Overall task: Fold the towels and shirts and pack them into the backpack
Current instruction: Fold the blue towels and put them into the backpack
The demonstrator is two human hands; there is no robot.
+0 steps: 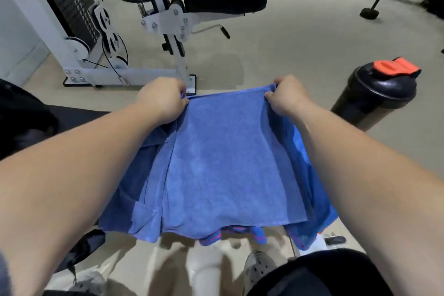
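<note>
The mid-blue terry towel (230,163) lies spread flat between your two hands, its far edge pulled taut from one hand to the other and its near edge hanging toward you. Your left hand (163,101) pinches the far left corner, fingers curled over the hem. Your right hand (286,97) grips the far right corner the same way, thumb on top.

Under the towel, below your left wrist, a darker blue shirt (134,182) shows. Below your right forearm a bright blue mesh garment (310,175) with pink trim sticks out. What carries the pile is hidden.

Just outside your right hand stands a black plastic shaker bottle (370,101), its orange-red flip lid (394,67) closed, so you cannot tell what is in it. Outside your left forearm sits a black fabric mass (21,115); its opening and contents are out of sight.

Beyond both hands a white weight machine (165,19) with a black seat stands on the beige floor (288,38).
</note>
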